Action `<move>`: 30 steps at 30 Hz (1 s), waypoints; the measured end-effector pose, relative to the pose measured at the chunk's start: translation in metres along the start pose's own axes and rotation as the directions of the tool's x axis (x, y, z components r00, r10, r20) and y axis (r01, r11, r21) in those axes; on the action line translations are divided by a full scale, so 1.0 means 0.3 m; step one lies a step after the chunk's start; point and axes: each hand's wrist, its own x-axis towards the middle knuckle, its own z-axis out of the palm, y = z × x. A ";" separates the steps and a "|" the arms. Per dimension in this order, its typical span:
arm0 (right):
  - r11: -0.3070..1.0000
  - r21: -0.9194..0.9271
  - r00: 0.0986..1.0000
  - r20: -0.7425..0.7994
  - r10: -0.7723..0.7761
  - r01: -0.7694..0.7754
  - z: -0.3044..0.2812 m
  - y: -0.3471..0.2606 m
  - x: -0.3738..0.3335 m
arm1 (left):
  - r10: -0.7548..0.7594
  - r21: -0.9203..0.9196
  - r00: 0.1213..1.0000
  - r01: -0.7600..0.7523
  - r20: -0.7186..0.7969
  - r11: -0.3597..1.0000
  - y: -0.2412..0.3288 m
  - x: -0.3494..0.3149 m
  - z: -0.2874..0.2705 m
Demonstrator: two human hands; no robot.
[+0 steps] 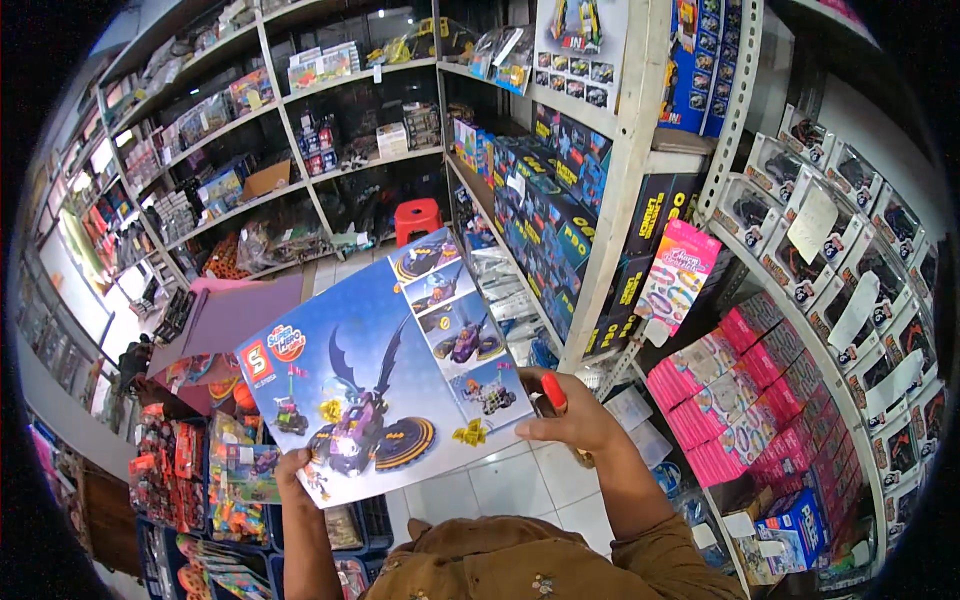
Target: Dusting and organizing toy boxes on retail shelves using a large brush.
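A building-toy package (pixel 385 375) bears a white letter on a red square at its left end, a small code line beneath, and rounded logo lettering beside. Bold yellow-green capitals mark the dark launcher cartons (pixel 548 215); white script heads the pink bracelet pack (pixel 680 280). White numerals stand on windowed toy boxes (pixel 752 208).

Toy package (pixel 370 380): blue-fronted, tilted, printed with a winged model and smaller pictures along one side.
Left hand (pixel 294 468): thumb pressed over the lower left corner.
Right hand (pixel 575 418): gripping the right edge, a red thing (pixel 553 393) poking up from it (I can't make out what).
Red stool (pixel 417 220): beyond the package, near the shelves (pixel 400 67).
Pink boxes (pixel 700 400): stacked at the right.
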 end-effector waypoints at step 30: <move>0.977 0.172 0.986 -0.126 -0.108 0.129 0.067 -0.138 0.132 | 0.102 0.139 0.981 -0.125 0.164 0.982 0.005 0.171 -0.189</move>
